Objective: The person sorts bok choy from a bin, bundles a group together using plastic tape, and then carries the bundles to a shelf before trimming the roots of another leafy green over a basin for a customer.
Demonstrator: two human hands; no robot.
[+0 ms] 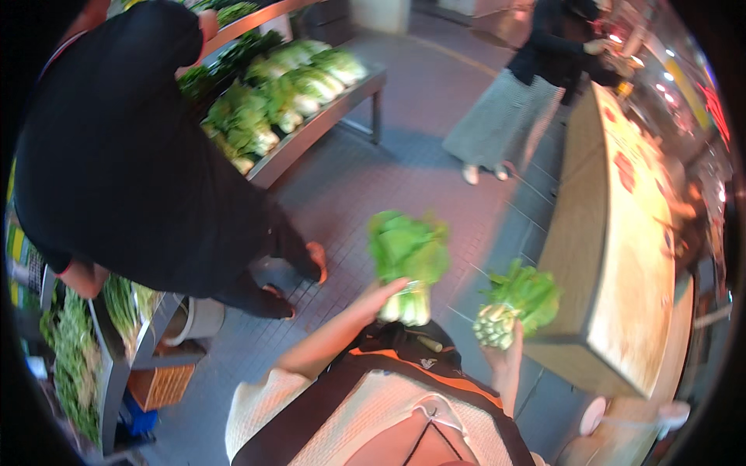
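Observation:
My left hand (386,296) is closed around the pale stalks of a bunch of leafy greens (408,244). Its broad green leaves point away from me, and a clear band or wrap shines around the stalks. Off to the right, my right hand (507,345) grips a second bunch of leafy greens (533,297). The cut white ends of that bunch face up toward me, with the leaves fanning to the right. Both bunches are held up in front of my apron (396,364), above the tiled floor. The fingers beneath the stalks are partly hidden.
Close on my left, a person in dark clothes (116,151) bends between vegetable stands. Napa cabbages (306,87) fill a metal-edged stand (326,128). An orange crate (163,387) sits under the near stand. A wooden counter (574,233) runs along my right; another person (507,116) stands beyond.

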